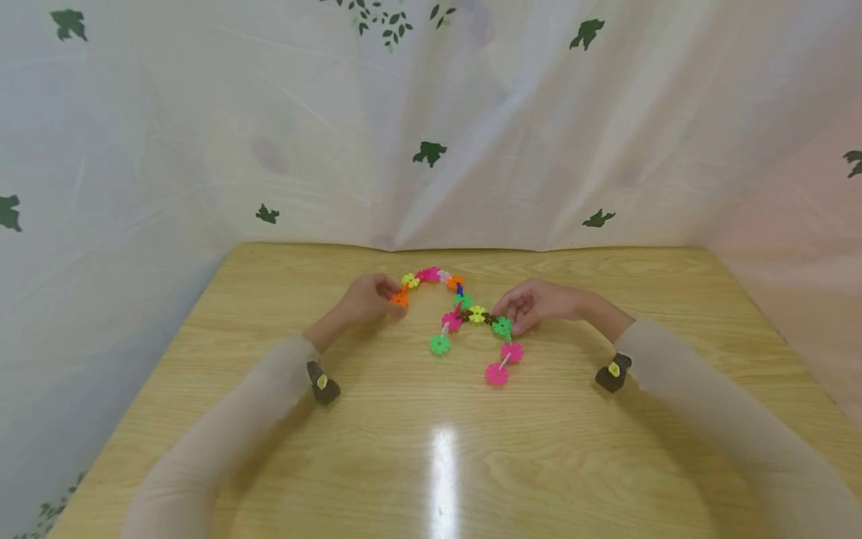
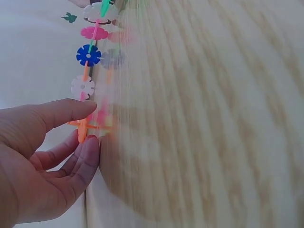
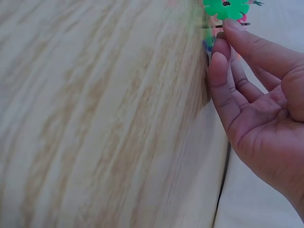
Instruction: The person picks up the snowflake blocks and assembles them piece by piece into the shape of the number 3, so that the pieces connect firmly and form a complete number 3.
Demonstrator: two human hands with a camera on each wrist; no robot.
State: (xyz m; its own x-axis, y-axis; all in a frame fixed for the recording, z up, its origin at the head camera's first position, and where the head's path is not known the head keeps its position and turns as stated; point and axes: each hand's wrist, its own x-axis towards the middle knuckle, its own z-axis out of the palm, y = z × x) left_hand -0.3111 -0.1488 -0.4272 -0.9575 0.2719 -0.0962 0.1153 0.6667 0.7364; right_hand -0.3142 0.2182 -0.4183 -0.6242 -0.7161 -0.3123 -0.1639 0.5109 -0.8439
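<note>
A chain of slotted plastic flower discs [image 1: 477, 314] lies on the table, curving up and over at its left part. My left hand [image 1: 369, 299] is at its left end, thumb and fingertips around an orange disc [image 2: 82, 129]. Beyond it in the left wrist view run a white disc [image 2: 82, 87], a blue disc [image 2: 89, 55] and a pink one. My right hand [image 1: 539, 303] pinches the chain beside a green disc [image 3: 225, 8], the thumb tip right at that disc's edge. Two short branches hang toward the front, one ending in a green disc [image 1: 440, 344], the other in a pink disc [image 1: 497, 374].
The wooden table [image 1: 377, 464] reaches back to a pale curtain [image 1: 323, 135] with green leaf prints. A dark wrist camera [image 1: 325, 383] sits on the left sleeve, and another wrist camera [image 1: 613, 373] on the right sleeve.
</note>
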